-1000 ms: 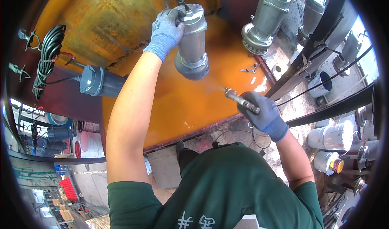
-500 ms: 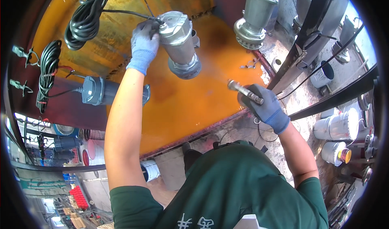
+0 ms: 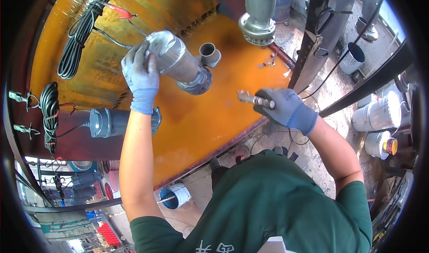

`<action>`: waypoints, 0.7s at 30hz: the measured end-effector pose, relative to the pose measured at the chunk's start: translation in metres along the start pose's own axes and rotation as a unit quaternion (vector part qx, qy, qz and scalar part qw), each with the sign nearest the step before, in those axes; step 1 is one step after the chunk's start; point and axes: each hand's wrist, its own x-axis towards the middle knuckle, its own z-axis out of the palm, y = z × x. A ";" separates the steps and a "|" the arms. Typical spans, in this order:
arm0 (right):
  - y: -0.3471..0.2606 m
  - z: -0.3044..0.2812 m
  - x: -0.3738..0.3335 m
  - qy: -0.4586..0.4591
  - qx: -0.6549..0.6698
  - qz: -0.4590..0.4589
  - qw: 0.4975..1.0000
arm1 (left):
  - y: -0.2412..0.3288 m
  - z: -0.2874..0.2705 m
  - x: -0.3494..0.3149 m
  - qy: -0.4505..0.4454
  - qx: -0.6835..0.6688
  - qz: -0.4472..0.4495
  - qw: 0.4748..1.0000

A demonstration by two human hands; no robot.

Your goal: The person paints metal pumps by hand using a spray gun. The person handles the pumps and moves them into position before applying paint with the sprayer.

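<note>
My gloved left hand grips the upper end of a grey metal submersible pump, its fingers wrapped over the rim near the cable. The pump hangs tilted, its side outlet pipe facing right and its base slanting down to the right. In my gloved right hand is a slim metal spray gun, its nozzle end pointing left toward the pump with a gap between them. The fingers are closed around the gun's body, so its lower part is hidden. A black coiled cable runs up-left of the pump.
An orange, paint-stained booth floor lies behind the work. A blue-grey pump hangs at left beside another coiled cable. Another grey pump hangs at top right near a dark steel post. Buckets stand at right.
The held pump has swung left and turned, bringing its outlet pipe into fuller view. My left hand moved left and down with it. The spray gun shifted left and lies nearer level.
</note>
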 end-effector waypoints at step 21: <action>-0.037 -0.020 0.025 0.005 -0.255 -0.093 0.963 | 0.022 0.025 0.012 -0.090 -0.012 -0.018 0.996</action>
